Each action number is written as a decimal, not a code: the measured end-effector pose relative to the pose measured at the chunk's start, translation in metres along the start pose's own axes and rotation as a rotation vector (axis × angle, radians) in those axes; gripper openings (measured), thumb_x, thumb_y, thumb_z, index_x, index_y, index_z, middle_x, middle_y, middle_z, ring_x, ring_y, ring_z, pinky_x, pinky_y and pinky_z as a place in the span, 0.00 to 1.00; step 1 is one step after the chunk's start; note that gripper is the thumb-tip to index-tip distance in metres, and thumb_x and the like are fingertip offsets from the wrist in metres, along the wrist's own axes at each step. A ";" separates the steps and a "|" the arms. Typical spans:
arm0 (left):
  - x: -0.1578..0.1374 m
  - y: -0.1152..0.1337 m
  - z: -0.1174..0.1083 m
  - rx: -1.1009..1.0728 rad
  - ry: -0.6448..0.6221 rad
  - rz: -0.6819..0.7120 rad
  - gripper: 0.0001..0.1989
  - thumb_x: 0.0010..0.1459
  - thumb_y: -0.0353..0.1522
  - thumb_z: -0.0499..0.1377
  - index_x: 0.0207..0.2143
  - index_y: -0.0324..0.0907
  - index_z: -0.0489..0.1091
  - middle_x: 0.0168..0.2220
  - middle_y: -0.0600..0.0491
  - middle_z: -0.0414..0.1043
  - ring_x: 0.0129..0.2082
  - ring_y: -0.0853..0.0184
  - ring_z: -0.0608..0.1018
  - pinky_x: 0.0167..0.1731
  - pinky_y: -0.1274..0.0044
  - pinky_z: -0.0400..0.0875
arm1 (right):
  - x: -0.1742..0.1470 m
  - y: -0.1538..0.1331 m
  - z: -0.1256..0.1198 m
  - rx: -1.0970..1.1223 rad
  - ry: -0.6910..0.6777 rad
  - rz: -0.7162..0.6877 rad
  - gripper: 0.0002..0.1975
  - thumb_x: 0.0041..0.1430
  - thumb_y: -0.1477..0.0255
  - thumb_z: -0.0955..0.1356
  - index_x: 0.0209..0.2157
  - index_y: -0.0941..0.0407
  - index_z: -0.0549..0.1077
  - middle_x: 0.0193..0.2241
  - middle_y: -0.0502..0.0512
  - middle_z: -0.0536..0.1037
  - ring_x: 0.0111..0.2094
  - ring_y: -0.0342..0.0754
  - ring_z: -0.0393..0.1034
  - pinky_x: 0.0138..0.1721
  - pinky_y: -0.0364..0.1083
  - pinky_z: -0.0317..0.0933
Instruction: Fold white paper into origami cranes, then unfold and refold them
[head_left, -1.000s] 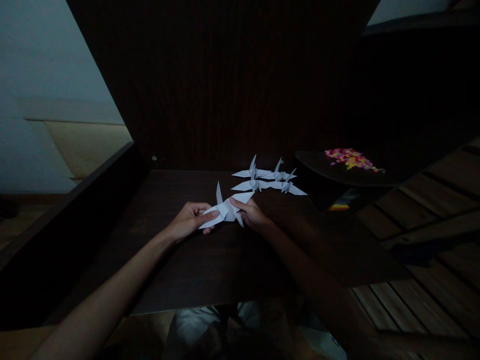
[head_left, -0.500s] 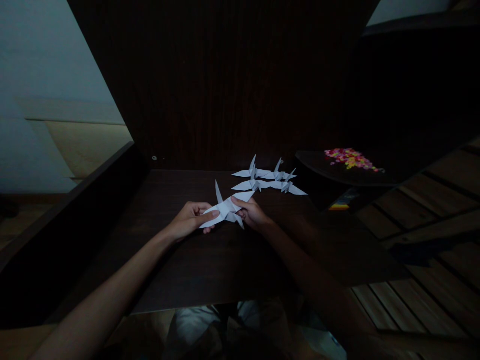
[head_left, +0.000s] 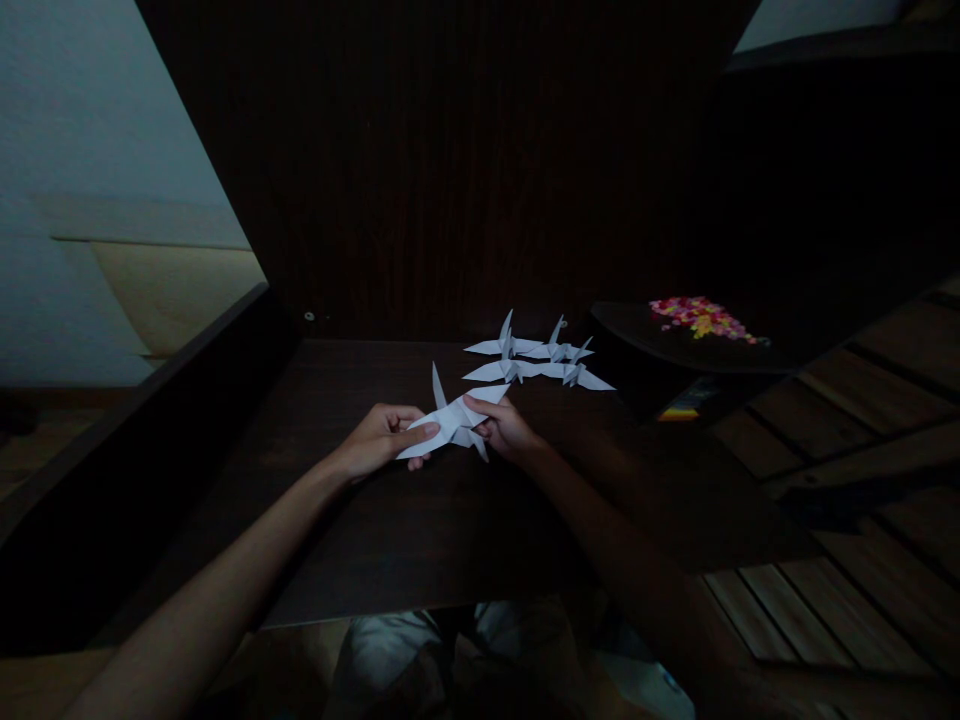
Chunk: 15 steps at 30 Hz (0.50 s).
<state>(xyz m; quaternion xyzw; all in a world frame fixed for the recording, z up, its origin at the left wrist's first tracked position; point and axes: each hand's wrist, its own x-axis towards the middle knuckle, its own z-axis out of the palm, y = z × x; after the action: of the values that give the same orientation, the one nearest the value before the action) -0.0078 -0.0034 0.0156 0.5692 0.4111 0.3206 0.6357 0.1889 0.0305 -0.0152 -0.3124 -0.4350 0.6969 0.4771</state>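
A white folded paper crane (head_left: 453,420) is held between my two hands above the dark desk top (head_left: 352,540). My left hand (head_left: 386,437) pinches its left wing, thumb on top and fingers underneath. On the other wing, my right hand (head_left: 504,425) has its thumb pressed over the paper, with the other fingers partly hidden below. One narrow point of the crane sticks up at the back; another slants down toward me. Just beyond my right hand, several finished-looking white paper cranes (head_left: 511,371) stand in two rows, wings spread.
A pile of small pink, red and yellow pieces (head_left: 705,317) lies on a raised dark shelf (head_left: 637,335) to the right. A dark side panel (head_left: 150,430) borders the desk on the left, and a tall dark back panel (head_left: 450,170) rises behind. Wooden slats (head_left: 810,610) show at lower right.
Both hands keep their hold on the crane's wings. The crane has tilted very slightly, its left wing tip a touch lower; the standing cranes have not moved.
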 end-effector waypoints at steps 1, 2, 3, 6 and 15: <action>0.000 0.000 0.000 -0.006 -0.008 -0.013 0.17 0.49 0.42 0.66 0.29 0.35 0.72 0.21 0.53 0.73 0.18 0.73 0.73 0.19 0.82 0.66 | 0.000 0.001 0.000 0.001 0.012 -0.004 0.13 0.44 0.67 0.73 0.20 0.57 0.66 0.13 0.44 0.62 0.12 0.35 0.48 0.12 0.38 0.38; 0.000 -0.001 -0.001 -0.013 -0.018 -0.025 0.17 0.49 0.41 0.66 0.30 0.35 0.72 0.22 0.52 0.74 0.19 0.73 0.74 0.20 0.82 0.67 | 0.001 0.001 -0.001 0.005 0.028 -0.010 0.13 0.44 0.67 0.73 0.20 0.57 0.66 0.14 0.44 0.63 0.12 0.35 0.49 0.12 0.38 0.38; 0.001 -0.001 -0.001 -0.020 -0.027 -0.034 0.16 0.49 0.41 0.66 0.30 0.35 0.72 0.22 0.52 0.75 0.19 0.72 0.74 0.21 0.81 0.68 | 0.001 0.002 -0.001 0.009 0.044 -0.015 0.14 0.44 0.66 0.73 0.21 0.57 0.66 0.14 0.44 0.63 0.13 0.35 0.49 0.12 0.38 0.39; 0.002 -0.004 -0.001 -0.034 -0.039 -0.042 0.16 0.50 0.41 0.66 0.31 0.36 0.72 0.24 0.51 0.76 0.21 0.71 0.76 0.24 0.80 0.70 | 0.003 0.005 -0.003 0.005 0.078 0.000 0.15 0.44 0.64 0.74 0.21 0.57 0.66 0.14 0.44 0.64 0.13 0.35 0.50 0.13 0.38 0.38; 0.004 -0.004 -0.003 -0.073 0.054 0.009 0.16 0.49 0.41 0.66 0.31 0.36 0.73 0.23 0.52 0.75 0.20 0.71 0.75 0.24 0.80 0.70 | 0.004 -0.001 0.000 0.025 0.104 0.098 0.16 0.46 0.59 0.70 0.22 0.55 0.64 0.13 0.42 0.62 0.13 0.37 0.49 0.14 0.39 0.38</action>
<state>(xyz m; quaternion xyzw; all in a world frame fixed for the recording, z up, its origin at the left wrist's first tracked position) -0.0094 0.0009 0.0114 0.5386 0.4138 0.3536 0.6431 0.1873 0.0346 -0.0145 -0.3631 -0.3853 0.7075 0.4680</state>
